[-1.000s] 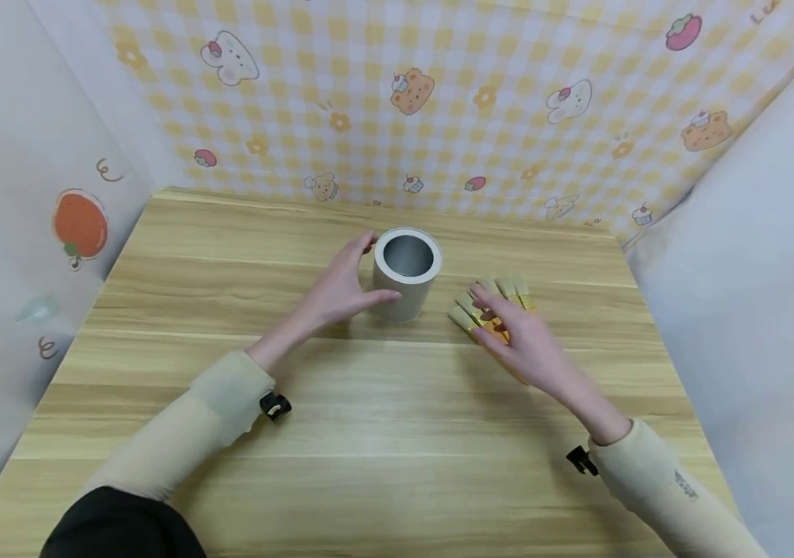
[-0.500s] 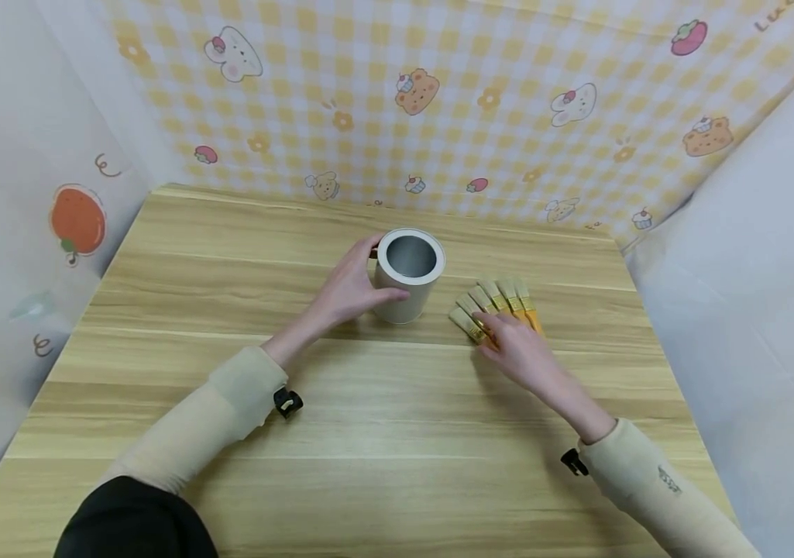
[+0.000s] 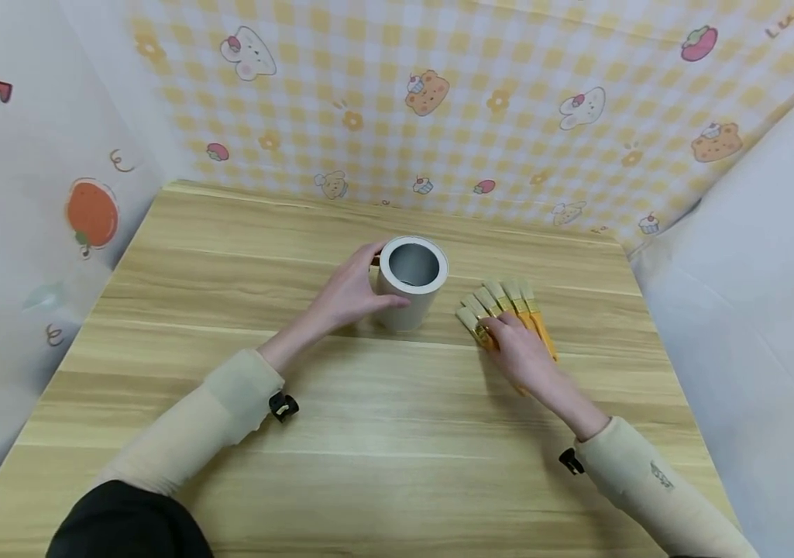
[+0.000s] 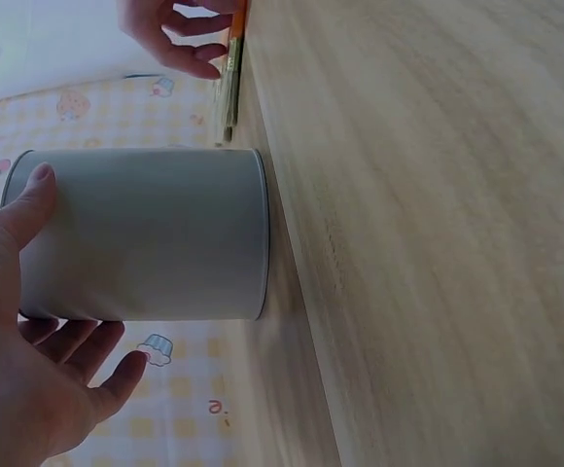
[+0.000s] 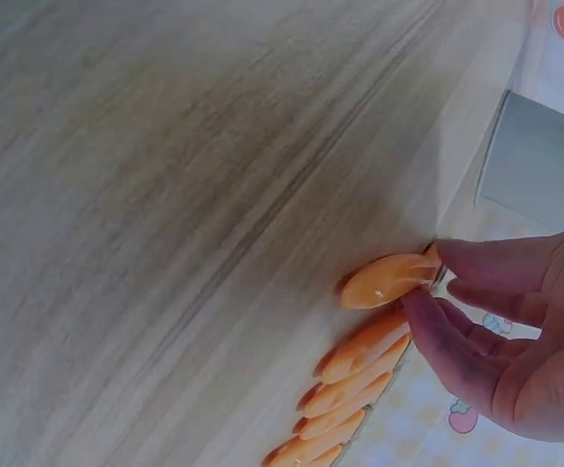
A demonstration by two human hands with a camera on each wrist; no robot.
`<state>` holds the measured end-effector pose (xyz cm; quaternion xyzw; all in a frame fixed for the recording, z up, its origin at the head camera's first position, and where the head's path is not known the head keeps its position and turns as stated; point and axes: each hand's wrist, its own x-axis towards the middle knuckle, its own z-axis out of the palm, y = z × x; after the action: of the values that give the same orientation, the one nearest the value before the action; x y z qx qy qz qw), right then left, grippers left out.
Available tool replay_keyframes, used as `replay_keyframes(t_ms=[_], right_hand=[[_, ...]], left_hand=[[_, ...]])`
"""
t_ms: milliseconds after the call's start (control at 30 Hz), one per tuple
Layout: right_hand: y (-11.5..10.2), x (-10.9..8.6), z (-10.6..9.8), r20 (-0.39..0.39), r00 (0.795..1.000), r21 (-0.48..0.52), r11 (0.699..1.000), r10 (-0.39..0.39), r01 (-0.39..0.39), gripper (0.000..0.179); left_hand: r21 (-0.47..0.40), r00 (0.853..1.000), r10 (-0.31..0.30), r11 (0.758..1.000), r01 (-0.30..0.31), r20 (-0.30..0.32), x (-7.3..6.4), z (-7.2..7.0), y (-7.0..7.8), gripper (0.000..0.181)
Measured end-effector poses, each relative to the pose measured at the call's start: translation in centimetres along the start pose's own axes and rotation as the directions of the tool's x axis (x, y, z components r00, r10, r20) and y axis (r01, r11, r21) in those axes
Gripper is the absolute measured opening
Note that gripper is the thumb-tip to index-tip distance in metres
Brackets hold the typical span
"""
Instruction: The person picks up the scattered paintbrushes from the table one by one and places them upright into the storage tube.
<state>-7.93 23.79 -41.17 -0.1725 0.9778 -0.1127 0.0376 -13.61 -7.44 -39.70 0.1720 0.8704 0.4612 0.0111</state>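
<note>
A light grey cylindrical can with a thick white rim stands upright on the table, its hollow top facing up. My left hand grips it from the left, thumb across the front of its wall and fingers round the back. Several paintbrushes with pale bristles and orange handles lie fanned out to the right of the can. My right hand is over the leftmost brushes. In the right wrist view, its thumb and finger pinch the orange handle of the outermost paintbrush; the hand hides that brush's bristle end there.
The wood-grain table meets a yellow checked backdrop just behind the can. White panels stand at the left and right sides. A black clip sits on the left sleeve cuff, with a similar one at the right.
My right hand has come down onto the brushes, its fingers closing on the outermost one. The left hand has closed in from beside the can to grip its wall.
</note>
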Motion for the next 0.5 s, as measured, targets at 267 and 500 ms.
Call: replay_keyframes(t_ms=[267,500], right_hand=[[-0.2,0.2,0.1,0.010,1.000,-0.012,1.000,-0.001,0.001,0.039],[-0.1,0.8,-1.2,0.124,0.992,0.052,0.998,0.023,-0.030,0.049]], left_hand=[[0.010,0.999,0.006,1.000,-0.006,0.033,-1.4,-0.4,0.0,0.100],[0.014,0.997,0.034,0.999,-0.035,0.065,-2.7,-0.6,0.2,0.102]])
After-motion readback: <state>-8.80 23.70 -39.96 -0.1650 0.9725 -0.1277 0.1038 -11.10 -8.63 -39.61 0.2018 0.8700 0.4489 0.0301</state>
